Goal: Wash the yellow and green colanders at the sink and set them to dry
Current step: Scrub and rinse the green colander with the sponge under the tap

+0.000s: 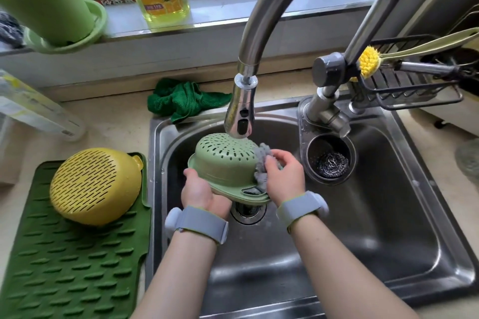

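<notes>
Pale green colander [223, 160] upturned (dotted with holes), left hand [201, 190] gripping its rim, right hand [283, 176] clutching grey scrubber [261, 160] against it, yellow colander [96, 185] upturned on green mat [64, 267]

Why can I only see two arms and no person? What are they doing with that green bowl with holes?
The camera sits on the person's head and looks down, so you see only their arms. They stand at a metal sink under the tap. The left hand holds the green colander, a bowl with holes, upside down. The right hand grips a grey scrubbing cloth and presses it against the colander's side. The yellow colander lies upside down on the green drying mat beside the sink. I cannot tell if water is running.
</notes>
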Demonstrator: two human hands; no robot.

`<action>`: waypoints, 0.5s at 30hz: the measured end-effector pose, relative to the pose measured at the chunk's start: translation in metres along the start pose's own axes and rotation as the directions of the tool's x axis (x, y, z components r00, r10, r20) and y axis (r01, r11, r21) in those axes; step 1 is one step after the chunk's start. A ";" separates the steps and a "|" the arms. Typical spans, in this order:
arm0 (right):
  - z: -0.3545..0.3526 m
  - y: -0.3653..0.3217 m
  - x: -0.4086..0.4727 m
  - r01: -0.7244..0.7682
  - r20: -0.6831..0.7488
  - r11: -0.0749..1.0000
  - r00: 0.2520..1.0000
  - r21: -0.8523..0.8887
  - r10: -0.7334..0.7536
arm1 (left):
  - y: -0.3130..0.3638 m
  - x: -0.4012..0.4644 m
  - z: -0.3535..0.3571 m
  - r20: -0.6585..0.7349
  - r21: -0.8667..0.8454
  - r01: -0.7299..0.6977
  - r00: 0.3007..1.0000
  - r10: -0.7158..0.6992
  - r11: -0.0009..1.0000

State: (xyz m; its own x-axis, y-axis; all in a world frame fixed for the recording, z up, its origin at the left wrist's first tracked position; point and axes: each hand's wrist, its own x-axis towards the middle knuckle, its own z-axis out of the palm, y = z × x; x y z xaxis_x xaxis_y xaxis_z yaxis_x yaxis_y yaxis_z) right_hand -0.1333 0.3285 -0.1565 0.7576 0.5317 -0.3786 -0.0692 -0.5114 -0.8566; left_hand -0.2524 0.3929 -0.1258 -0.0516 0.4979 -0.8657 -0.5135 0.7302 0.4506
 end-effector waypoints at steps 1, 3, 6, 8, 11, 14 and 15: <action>-0.002 -0.001 -0.001 0.035 -0.017 0.999 0.999 -0.028 -0.035 | -0.001 -0.009 0.004 -0.015 0.033 -0.009 1.000 0.010 0.999; -0.003 -0.003 -0.015 0.167 0.047 0.984 0.985 -0.064 -0.164 | -0.002 -0.013 0.012 0.018 0.040 -0.032 0.999 0.032 0.999; 0.004 0.001 -0.042 0.473 0.193 0.864 0.876 -0.174 -0.441 | -0.004 -0.012 0.019 -0.013 0.090 -0.081 0.996 0.083 0.993; 0.006 -0.001 -0.037 0.575 0.197 0.793 0.817 -0.202 -0.542 | -0.006 -0.007 0.021 -0.003 0.113 -0.098 0.995 0.098 0.989; 0.006 -0.011 -0.019 0.559 0.133 0.806 0.829 -0.193 -0.543 | -0.006 -0.014 0.026 0.055 0.173 -0.112 0.993 0.104 0.979; 0.008 -0.017 -0.010 0.520 0.044 0.831 0.852 -0.195 -0.522 | -0.012 -0.025 0.025 0.095 0.321 -0.113 0.992 0.087 0.940; 0.008 -0.018 -0.013 0.537 0.059 0.825 0.843 -0.176 -0.535 | -0.013 -0.028 0.022 0.112 0.358 -0.123 0.990 0.088 0.926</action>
State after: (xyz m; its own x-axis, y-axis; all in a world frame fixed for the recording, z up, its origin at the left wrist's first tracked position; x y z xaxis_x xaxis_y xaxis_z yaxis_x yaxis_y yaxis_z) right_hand -0.1474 0.3364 -0.1395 0.6372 0.7614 0.1189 0.4637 -0.2556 -0.8483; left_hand -0.2251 0.3797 -0.1024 -0.0005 0.6098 -0.7926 -0.1624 0.7820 0.6017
